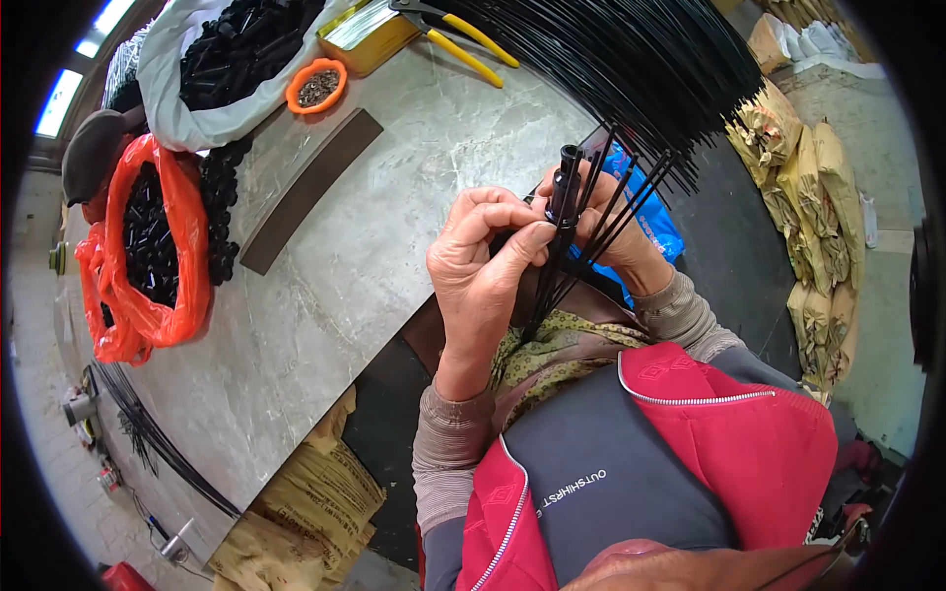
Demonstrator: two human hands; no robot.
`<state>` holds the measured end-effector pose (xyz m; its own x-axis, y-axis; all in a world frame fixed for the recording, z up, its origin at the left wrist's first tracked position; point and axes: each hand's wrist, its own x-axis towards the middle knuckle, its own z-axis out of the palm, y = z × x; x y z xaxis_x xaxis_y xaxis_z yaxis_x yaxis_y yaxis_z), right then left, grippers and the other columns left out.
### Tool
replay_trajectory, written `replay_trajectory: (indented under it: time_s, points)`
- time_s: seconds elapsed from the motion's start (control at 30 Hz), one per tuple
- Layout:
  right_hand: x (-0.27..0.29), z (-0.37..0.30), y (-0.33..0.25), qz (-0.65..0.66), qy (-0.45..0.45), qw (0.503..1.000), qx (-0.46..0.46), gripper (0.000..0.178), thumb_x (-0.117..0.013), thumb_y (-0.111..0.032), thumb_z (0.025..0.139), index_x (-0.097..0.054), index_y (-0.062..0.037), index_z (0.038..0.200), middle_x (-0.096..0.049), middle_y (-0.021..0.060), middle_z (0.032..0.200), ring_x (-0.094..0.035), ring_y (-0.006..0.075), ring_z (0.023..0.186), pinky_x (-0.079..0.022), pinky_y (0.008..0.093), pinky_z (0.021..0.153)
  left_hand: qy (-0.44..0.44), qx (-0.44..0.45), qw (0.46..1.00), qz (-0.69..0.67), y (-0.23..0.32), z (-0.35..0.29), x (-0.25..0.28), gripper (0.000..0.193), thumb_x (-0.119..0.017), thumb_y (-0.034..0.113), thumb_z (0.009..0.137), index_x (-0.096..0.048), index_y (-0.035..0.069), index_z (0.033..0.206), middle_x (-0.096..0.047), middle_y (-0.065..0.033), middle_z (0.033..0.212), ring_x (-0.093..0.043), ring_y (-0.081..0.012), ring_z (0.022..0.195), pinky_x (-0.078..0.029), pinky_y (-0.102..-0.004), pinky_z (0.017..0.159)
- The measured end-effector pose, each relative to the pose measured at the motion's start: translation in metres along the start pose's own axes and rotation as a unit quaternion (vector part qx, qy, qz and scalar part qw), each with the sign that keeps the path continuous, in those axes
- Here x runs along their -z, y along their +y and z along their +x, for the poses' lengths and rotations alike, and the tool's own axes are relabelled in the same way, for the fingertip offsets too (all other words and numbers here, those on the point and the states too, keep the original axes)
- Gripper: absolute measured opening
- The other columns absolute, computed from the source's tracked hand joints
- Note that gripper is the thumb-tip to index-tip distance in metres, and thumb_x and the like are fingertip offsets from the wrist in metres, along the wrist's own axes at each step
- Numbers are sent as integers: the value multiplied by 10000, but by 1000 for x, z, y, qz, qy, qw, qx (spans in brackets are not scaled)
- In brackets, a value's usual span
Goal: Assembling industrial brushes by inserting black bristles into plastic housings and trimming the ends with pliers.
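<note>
Red bag (189, 281): thin crinkled plastic, glossy black pieces (150, 246) inside. Table (325, 286) grey, veined. Left hand (490, 254) curled, thumb and fingertips pinching black cylinder (564, 189), shiny, ringed, above lap. Right hand (625, 239) half-curled behind slender rods (558, 286); grip unclear.

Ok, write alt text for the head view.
A person's left hand and right hand meet around a glossy black cylindrical piece and thin black rods. On the grey marbled table are a red-orange plastic bag of small black pieces, a brown strip and an orange bowl.
</note>
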<state>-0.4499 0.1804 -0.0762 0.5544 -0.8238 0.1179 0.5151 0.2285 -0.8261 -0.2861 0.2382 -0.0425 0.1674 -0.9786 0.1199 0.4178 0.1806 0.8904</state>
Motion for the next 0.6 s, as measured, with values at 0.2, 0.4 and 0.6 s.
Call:
replay_trajectory:
  time_s: [0.2, 0.4, 0.6]
  points:
    - [-3, 4, -21, -107, -26, 994, -23, 481, -796, -62, 771, -552, 15, 1179, -687, 78, 895, -696, 173, 775, -566, 274, 737, -49, -75, 989, 116, 1, 10, 1, 82, -674, -73, 827, -617, -16, 840, -576, -77, 911, -587, -122, 690, -478, -242, 609]
    - [-9, 3, -24, -85, -18, 994, -62, 348, -739, 6, 783, -595, 10, 1099, -669, 82, 845, -676, 168, 762, -542, 274, 730, -46, -208, 935, 285, -7, 16, 1, 102, -668, -48, 800, -580, 4, 806, -575, -109, 837, -577, -233, 805, -473, -332, 689]
    - [-3, 1, -25, -77, -46, 995, -52, 293, -684, 7, 821, -603, 25, 1101, -668, 86, 850, -673, 173, 761, -539, 281, 739, -40, -224, 929, 292, -11, 19, 1, 111, -663, -40, 812, -563, 6, 821, -586, -107, 853, -575, -229, 811, -472, -324, 722]
